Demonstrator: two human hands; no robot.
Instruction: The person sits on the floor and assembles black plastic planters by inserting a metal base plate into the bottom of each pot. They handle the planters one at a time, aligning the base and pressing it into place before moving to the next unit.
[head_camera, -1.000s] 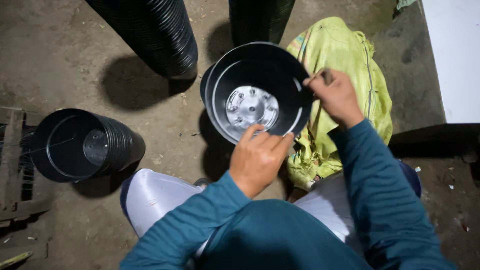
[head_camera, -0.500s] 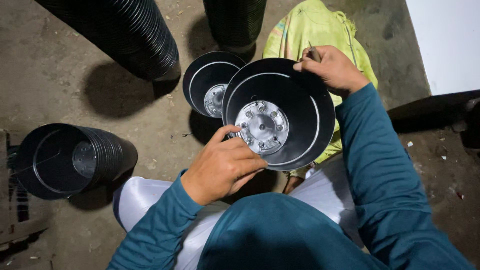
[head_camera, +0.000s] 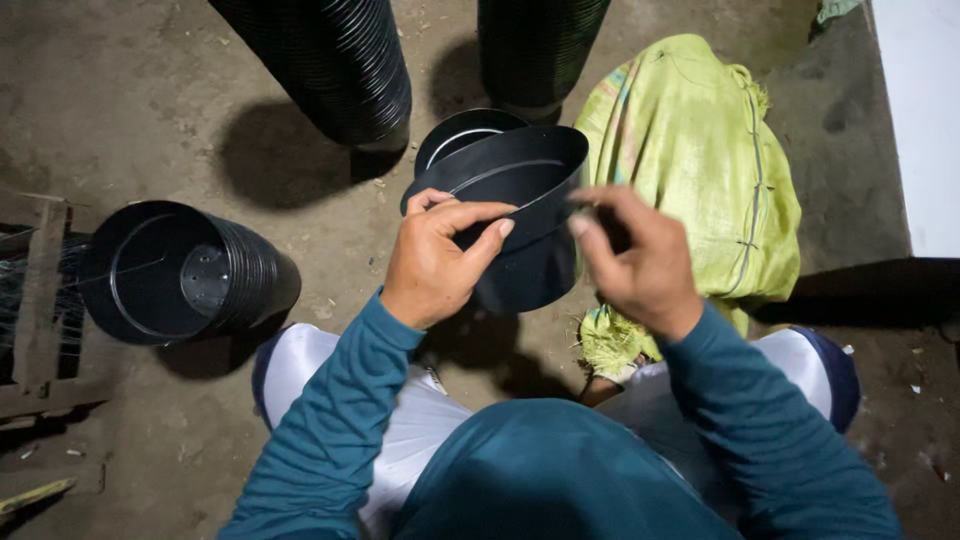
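Observation:
I hold a black plastic pot (head_camera: 520, 270) tilted in front of me, with its open mouth facing up and away. My left hand (head_camera: 440, 260) grips its near rim, thumb over the edge. My right hand (head_camera: 645, 265) is blurred at the pot's right wall, its thumb and fingers pinched on the rim there. Just behind it, a second black pot (head_camera: 455, 135) stands on the ground, partly hidden by the held one.
A yellow-green woven sack (head_camera: 700, 170) lies to the right of the pots. A stack of nested black pots (head_camera: 190, 270) lies on its side at the left, beside a wooden pallet (head_camera: 40, 300). Two tall pot stacks (head_camera: 330, 60) (head_camera: 540, 40) rise at the top. A white panel (head_camera: 920, 120) is far right.
The held pot has tipped from showing its inside bottom to showing its outer side. My left hand moved from inside the pot to its rim. My right hand slid down the right rim.

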